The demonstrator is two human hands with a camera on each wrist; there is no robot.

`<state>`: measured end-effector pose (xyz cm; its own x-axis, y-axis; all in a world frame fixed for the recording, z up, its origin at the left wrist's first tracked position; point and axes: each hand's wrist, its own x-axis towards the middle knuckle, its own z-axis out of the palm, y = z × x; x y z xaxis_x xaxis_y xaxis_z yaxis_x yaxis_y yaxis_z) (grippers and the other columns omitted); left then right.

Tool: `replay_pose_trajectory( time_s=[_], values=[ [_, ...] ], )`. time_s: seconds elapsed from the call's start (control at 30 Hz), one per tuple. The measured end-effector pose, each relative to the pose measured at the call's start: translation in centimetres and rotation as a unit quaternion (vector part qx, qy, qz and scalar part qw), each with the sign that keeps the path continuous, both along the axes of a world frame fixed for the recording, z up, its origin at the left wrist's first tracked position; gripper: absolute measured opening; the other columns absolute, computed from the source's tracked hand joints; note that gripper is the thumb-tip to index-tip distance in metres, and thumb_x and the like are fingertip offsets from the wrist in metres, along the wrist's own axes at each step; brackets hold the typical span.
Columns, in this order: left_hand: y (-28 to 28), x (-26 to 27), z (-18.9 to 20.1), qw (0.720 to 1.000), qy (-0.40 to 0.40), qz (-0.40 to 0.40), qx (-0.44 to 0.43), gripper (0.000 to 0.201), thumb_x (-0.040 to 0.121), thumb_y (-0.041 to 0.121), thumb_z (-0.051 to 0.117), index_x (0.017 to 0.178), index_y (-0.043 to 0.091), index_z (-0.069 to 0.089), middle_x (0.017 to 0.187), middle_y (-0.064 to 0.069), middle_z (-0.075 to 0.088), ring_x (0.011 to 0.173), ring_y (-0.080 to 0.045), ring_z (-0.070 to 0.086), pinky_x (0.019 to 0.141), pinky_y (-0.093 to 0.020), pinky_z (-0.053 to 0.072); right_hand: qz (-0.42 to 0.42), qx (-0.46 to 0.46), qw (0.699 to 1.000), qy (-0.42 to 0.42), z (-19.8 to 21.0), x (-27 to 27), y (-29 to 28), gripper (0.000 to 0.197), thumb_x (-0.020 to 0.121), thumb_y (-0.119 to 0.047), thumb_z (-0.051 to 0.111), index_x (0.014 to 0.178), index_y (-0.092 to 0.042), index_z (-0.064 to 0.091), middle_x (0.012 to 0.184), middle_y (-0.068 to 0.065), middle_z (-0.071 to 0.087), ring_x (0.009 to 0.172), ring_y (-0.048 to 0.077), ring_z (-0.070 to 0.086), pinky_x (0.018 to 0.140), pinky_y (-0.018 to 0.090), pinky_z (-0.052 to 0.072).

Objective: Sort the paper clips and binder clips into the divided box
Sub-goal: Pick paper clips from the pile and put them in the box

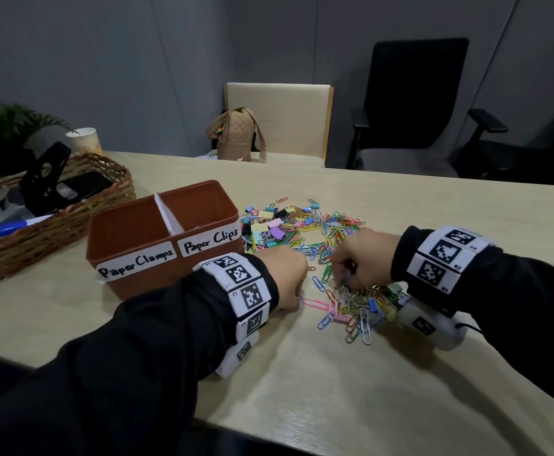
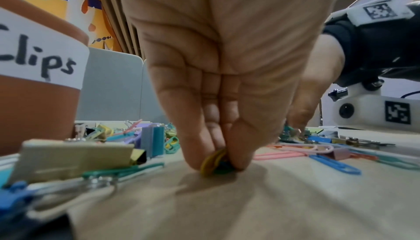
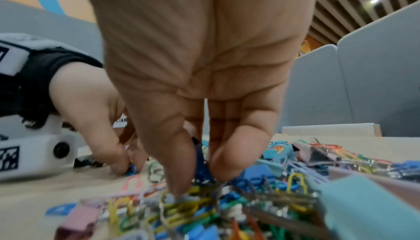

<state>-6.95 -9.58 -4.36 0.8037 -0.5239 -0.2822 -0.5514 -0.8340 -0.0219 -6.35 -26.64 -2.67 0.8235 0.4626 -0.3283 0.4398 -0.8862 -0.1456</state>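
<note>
A brown divided box (image 1: 127, 232) stands left of centre, labelled "Paper Clamps" on the near half and "Paper Clips" on the far half. To its right lies a colourful heap of paper clips and binder clips (image 1: 302, 225), and a smaller heap (image 1: 358, 307) sits nearer me. My left hand (image 2: 218, 161) is down on the table beside the box's right corner, its fingertips pinching a yellow and a green paper clip (image 2: 212, 163). My right hand (image 3: 200, 175) digs into the near heap, thumb and fingers pinching a dark blue clip (image 3: 202, 168); its kind is unclear.
A wicker basket (image 1: 71, 218) with black items and a blue pen stands at the far left, with a paper cup (image 1: 85, 141) behind it. Across the table are a cream chair (image 1: 279, 103) holding a tan bag (image 1: 236, 136) and a black office chair (image 1: 413, 103).
</note>
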Motion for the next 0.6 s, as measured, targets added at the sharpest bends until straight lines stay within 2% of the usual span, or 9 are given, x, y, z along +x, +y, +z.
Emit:
replay_pose_trajectory(
  time_s=[0.1,0.2,0.3,0.37,0.43,0.5,0.57,0.6],
  values=[
    [-0.1,0.1,-0.4,1.000,-0.002,0.003,0.002,0.017,0.080,0.027,0.067,0.080,0.011,0.070,0.085,-0.006,0.069,0.078,-0.024,0.064,0.063,-0.030,0.051,-0.055,0.037,0.998,0.009,0.6,0.6,-0.6,0.011,0.082,-0.010,0.069,0.089,-0.017,0.071,0.064,-0.013,0.060,0.058,0.004,0.057,0.061,0.020,0.047],
    [-0.2,0.2,-0.4,1.000,-0.008,-0.003,-0.005,0.011,0.081,0.025,0.065,0.079,0.014,0.065,0.085,-0.003,0.064,0.077,-0.023,0.059,0.063,-0.026,0.045,-0.105,0.090,0.990,0.041,0.8,1.0,-1.6,0.008,0.087,-0.010,0.066,0.083,-0.016,0.070,0.050,-0.012,0.061,0.044,0.000,0.057,0.051,0.015,0.044],
    [-0.2,0.2,-0.3,1.000,-0.005,-0.009,0.000,0.014,0.081,0.026,0.065,0.087,0.012,0.067,0.090,-0.003,0.064,0.081,-0.022,0.056,0.064,-0.026,0.043,-0.120,0.105,0.986,0.049,0.5,1.0,-2.1,0.019,0.089,-0.014,0.063,0.072,-0.022,0.063,0.052,-0.008,0.062,0.049,0.008,0.059,0.052,0.019,0.046],
    [-0.2,0.2,-0.2,1.000,0.000,-0.006,0.005,0.016,0.082,0.026,0.064,0.088,0.012,0.066,0.089,-0.004,0.063,0.081,-0.022,0.056,0.065,-0.027,0.044,-0.136,0.120,0.982,0.049,0.5,1.0,-2.0,0.022,0.089,-0.007,0.059,0.071,-0.020,0.063,0.060,-0.005,0.063,0.052,0.011,0.059,0.053,0.022,0.048],
    [-0.2,0.3,0.0,1.000,0.006,-0.001,-0.003,0.012,0.082,0.025,0.064,0.086,0.014,0.064,0.087,-0.002,0.061,0.082,-0.022,0.056,0.066,-0.027,0.044,-0.132,0.109,0.985,0.036,0.6,1.0,-1.7,0.028,0.087,0.000,0.049,0.077,-0.019,0.066,0.070,-0.004,0.064,0.058,0.008,0.056,0.056,0.022,0.047],
    [-0.2,0.4,0.2,0.999,0.014,0.009,-0.032,0.008,0.083,0.022,0.065,0.089,0.017,0.064,0.090,0.000,0.061,0.088,-0.021,0.059,0.070,-0.028,0.046,-0.104,0.073,0.991,0.035,0.7,0.8,-1.4,0.028,0.089,-0.003,0.045,0.086,-0.021,0.066,0.080,-0.007,0.061,0.069,0.007,0.052,0.063,0.025,0.043],
    [-0.1,0.3,0.2,0.998,0.017,0.020,-0.064,0.016,0.082,0.015,0.063,0.098,0.020,0.060,0.093,0.000,0.061,0.092,-0.022,0.060,0.074,-0.030,0.050,-0.055,0.025,0.997,0.045,0.5,0.4,-1.0,0.015,0.092,-0.017,0.053,0.099,-0.024,0.065,0.077,-0.012,0.055,0.071,0.007,0.049,0.067,0.025,0.040],
    [0.0,0.2,0.1,0.996,0.018,0.023,-0.079,0.020,0.082,0.011,0.060,0.097,0.023,0.055,0.092,0.000,0.060,0.092,-0.023,0.060,0.076,-0.034,0.052,-0.027,0.003,0.998,0.050,0.4,0.2,-0.8,0.015,0.089,-0.022,0.061,0.104,-0.025,0.063,0.073,-0.013,0.052,0.069,0.008,0.049,0.067,0.026,0.040]
  ],
)
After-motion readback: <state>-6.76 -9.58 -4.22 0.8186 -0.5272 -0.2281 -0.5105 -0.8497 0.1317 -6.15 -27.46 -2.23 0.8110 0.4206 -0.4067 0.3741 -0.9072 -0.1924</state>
